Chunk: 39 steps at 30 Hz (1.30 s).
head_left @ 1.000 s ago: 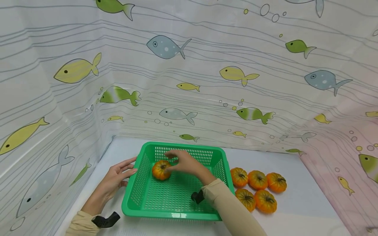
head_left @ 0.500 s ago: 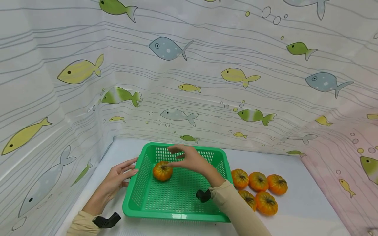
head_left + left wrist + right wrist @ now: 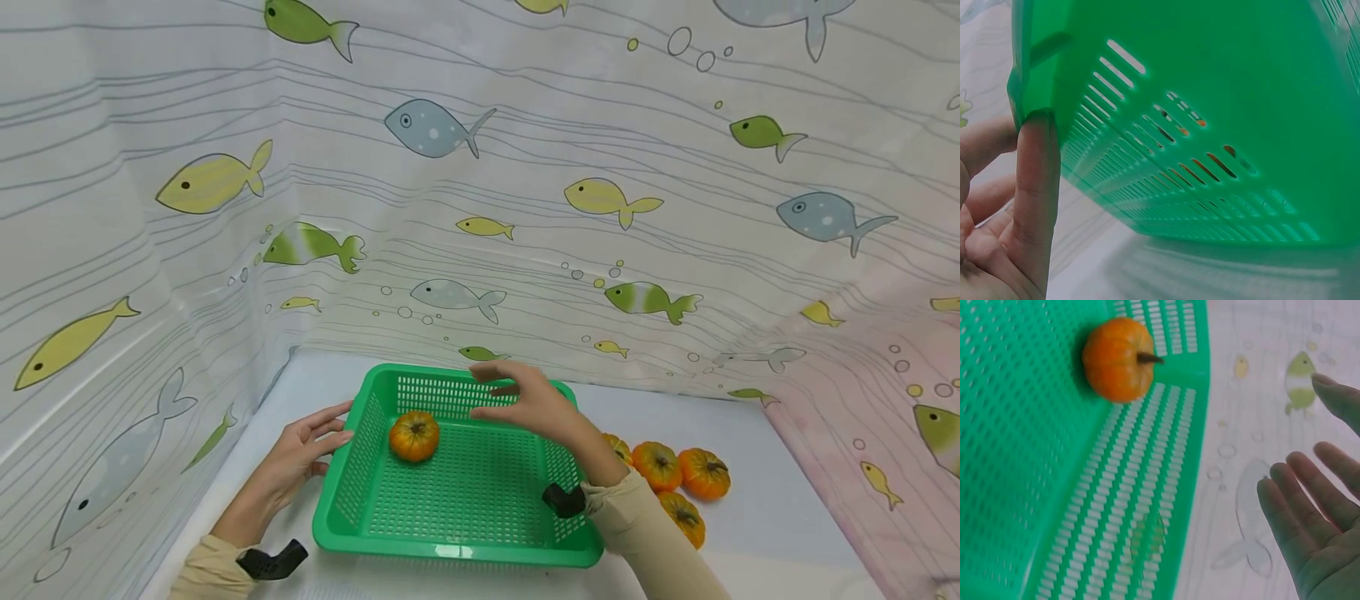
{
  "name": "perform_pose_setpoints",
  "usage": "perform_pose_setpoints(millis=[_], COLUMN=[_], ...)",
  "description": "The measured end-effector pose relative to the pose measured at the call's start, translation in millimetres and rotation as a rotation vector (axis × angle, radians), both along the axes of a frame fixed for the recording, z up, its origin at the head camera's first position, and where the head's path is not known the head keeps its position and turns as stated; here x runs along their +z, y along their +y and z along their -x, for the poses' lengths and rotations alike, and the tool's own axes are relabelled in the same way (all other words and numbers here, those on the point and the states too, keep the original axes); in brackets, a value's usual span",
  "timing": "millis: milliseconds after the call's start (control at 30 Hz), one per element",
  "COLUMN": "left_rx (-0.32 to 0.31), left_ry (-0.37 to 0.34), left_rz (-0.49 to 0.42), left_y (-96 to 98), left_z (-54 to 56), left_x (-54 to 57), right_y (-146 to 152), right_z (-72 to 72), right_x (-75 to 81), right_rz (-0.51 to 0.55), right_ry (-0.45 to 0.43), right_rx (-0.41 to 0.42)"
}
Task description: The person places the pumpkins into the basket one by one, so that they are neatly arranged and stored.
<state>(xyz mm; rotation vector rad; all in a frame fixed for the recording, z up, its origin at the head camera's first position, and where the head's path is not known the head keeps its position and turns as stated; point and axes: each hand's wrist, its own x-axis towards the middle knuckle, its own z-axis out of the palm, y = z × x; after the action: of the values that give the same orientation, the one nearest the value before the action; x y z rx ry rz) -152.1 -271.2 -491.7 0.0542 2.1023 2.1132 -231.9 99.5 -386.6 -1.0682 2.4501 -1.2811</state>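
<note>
at your near right, your right sleeve (image 3: 654, 542) crosses the rim of the green basket (image 3: 457, 552) and partly covers the loose pumpkins (image 3: 657, 467); bring that arm down low and you could nudge them, or snag the rim with the wrist camera (image 3: 562, 501). over on the left, your left hand (image 3: 288, 454) touches the basket's side, fingers extended rather than wrapped round it (a light hold, i'd judge), so a bump might slide the basket. a little farther, the pumpkin inside (image 3: 414, 436) sits stem-up toward the back left corner, between your hands and touching neither. farthest out, your right hand (image 3: 528, 402) hangs over the back right of the basket, thumb and fingers apart, nothing between them; the pumpkin lies left of its fingertips, so closing there would likely catch only air.
</note>
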Motion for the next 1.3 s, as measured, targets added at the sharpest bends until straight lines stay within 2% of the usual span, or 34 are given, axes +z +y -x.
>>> perform_pose_setpoints(millis=[133, 367, 500, 633, 1033, 1300], left_rx=[0.006, -0.001, -0.002, 0.003, 0.022, 0.007], left_ry=[0.0, -0.004, -0.007, -0.009, -0.032, -0.019], left_rz=[0.01, -0.001, -0.002, -0.001, -0.017, -0.024], left_y=[-0.2, -0.8, -0.2, -0.3, 0.1, 0.9], left_z=[0.4, 0.7, -0.3, -0.2, -0.6, -2.4], left_x=[-0.8, -1.8, -0.6, -0.6, -0.7, 1.6], right_y=[22, 67, 97, 128, 202, 242], right_z=[-2.6, -10.5, -13.7, -16.1, -24.8, -28.0], right_x=[5.7, 9.8, 7.7, 3.5, -18.9, -41.4], right_rz=[-0.003, 0.006, -0.012, -0.046, -0.179, -0.251], right_ry=[0.042, 0.065, 0.108, 0.13, 0.17, 0.136], right_rx=[-0.048, -0.135, -0.187, -0.28, -0.49, -0.599])
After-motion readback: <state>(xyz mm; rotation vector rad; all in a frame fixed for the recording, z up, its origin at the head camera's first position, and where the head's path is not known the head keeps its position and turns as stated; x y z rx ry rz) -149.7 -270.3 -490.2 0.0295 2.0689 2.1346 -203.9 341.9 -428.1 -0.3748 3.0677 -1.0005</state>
